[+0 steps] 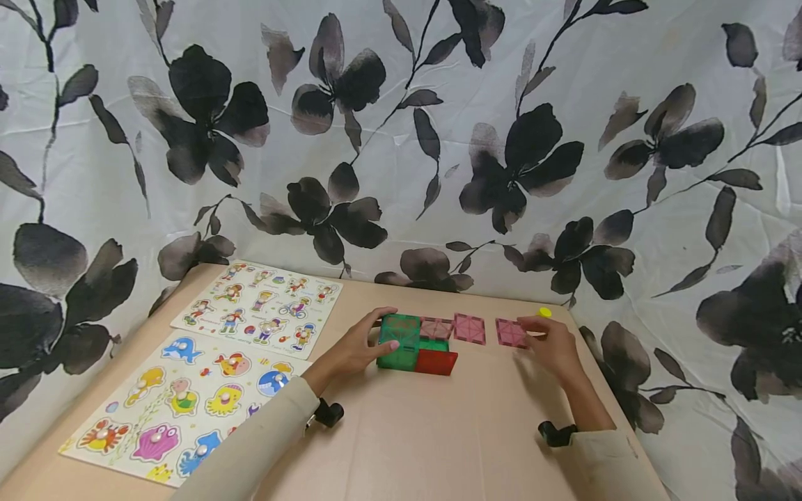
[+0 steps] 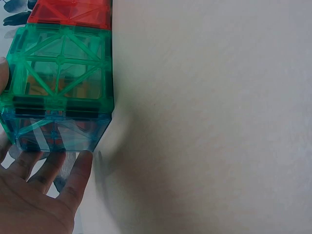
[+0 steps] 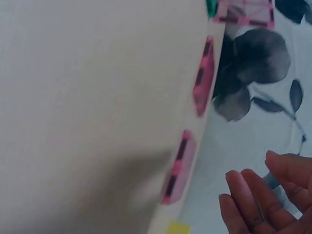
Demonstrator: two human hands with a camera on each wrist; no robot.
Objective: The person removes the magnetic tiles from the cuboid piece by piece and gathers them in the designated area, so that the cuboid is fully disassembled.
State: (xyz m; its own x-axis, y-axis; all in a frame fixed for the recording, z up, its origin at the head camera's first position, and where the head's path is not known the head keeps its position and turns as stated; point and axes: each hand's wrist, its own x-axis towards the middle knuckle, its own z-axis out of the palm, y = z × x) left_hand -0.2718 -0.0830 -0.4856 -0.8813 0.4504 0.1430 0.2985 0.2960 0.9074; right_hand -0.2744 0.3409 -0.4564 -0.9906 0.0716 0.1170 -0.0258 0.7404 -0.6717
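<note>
Puzzle boards (image 1: 203, 376) lie at nine o'clock from the translucent green-and-blue tile block (image 2: 58, 73) your left hand (image 1: 356, 346) grips; your right hand (image 1: 551, 344), fingers relaxed, hovers by a pink tile (image 1: 509, 333).

The left sleeve (image 1: 250, 438) hid part of the near picture board (image 1: 203, 422), while two pink tiles (image 3: 179, 168) blurred in the right-wrist view.

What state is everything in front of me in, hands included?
Left hand: gripping the green box
Green box: assembled, gripped
Red tile: touching the green box
Box-side pink tile: upright
Middle pink tile: lying flat
Right pink tile: lying flat
Right hand: loosely curled, holding nothing visible
Yellow piece: lying near right hand
Sea-creature board: flat, partly hidden
People-picture board: flat
</note>
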